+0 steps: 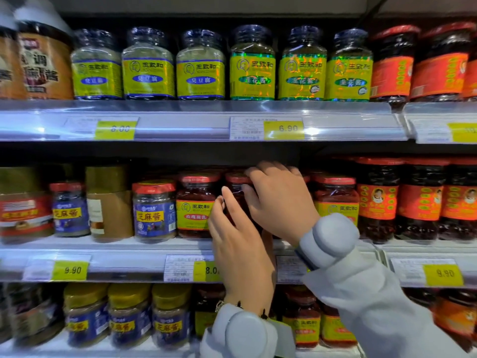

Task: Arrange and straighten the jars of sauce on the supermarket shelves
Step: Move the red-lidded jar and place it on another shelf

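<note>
We see 3 supermarket shelves. The top shelf (180, 109) carries 6 yellow-labelled jars (201, 65), with tan tubs (46, 60) at 9 o'clock of them and red-labelled dark jars (392, 65) at 3 o'clock. The middle shelf (108, 246) carries blue-labelled jars (154, 210), a brown carton (109, 202) between them, and red-lidded jars (196, 205). The bottom shelf (103, 351) carries 3 gold-lidded jars (129, 316). Yellow price tags (284, 130) line the shelf edges.

Shelf price tags (114, 129) 6.90, 9.90; 王致和 on yellow-labelled jars (252, 64); 芝麻酱 on blue jars (154, 211).
</note>
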A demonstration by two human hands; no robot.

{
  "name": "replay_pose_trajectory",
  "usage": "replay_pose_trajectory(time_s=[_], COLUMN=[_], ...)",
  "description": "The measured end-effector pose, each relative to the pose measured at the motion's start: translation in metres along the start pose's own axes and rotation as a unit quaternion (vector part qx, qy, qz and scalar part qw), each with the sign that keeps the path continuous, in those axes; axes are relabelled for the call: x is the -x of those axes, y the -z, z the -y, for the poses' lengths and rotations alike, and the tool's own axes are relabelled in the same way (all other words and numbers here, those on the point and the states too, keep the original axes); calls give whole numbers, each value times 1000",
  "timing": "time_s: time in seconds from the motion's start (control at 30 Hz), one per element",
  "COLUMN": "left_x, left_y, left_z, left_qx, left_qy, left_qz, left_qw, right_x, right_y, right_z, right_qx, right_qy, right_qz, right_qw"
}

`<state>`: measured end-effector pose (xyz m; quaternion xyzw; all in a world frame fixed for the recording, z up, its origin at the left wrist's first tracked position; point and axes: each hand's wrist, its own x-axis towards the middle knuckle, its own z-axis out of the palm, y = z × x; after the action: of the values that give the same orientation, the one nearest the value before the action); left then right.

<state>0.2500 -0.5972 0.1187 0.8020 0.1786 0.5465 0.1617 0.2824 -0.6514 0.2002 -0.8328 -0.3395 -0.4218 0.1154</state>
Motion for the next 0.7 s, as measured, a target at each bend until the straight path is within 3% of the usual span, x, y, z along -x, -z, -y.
replay_pose_trajectory(time_s=[0.37, 0.7], left_x=[-2, 0], left_y=[-13, 8], left_z=[-3, -7], left_qx=[-2, 134], left_qy=[19, 22], left_qz=[-56, -77], left_qw=[998, 988], right_x=[19, 25], right_y=[9, 7], right_z=[-5, -13], right_qx=[-41, -131], right_qy=[56, 97], right_qz=[-90, -137], right_qw=[994, 977])
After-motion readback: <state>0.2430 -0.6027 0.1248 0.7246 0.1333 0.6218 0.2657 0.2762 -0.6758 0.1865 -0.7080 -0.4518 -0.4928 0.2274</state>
